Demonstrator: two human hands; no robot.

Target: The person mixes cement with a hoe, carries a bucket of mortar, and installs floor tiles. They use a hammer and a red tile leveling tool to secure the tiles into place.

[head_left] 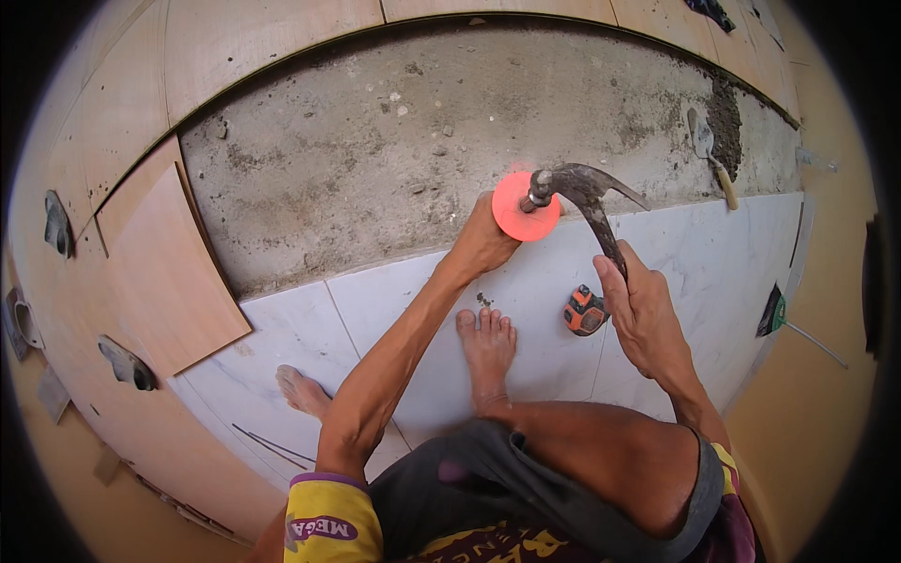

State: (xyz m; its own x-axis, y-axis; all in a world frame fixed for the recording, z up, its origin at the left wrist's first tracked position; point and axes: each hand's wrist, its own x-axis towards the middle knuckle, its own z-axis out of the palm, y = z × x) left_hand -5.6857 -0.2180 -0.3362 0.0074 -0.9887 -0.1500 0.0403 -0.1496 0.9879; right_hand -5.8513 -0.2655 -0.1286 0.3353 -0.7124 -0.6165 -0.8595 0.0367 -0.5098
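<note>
My left hand (483, 239) holds a round orange-red disc (522, 216) upright at the far edge of a white marble floor tile (394, 310), where the tile meets rough grey mortar (422, 141). My right hand (638, 314) grips the handle of a claw hammer (587, 197); the hammer's head rests against the disc's upper right. I squat barefoot on the white tiles, my right foot (486, 347) just behind the disc.
An orange and black tape measure (585, 311) lies on the tile beside my right hand. A trowel (709, 155) rests on the mortar at right. A loose tan tile (169, 272) leans at left. A green-handled tool (774, 314) sits at the right edge.
</note>
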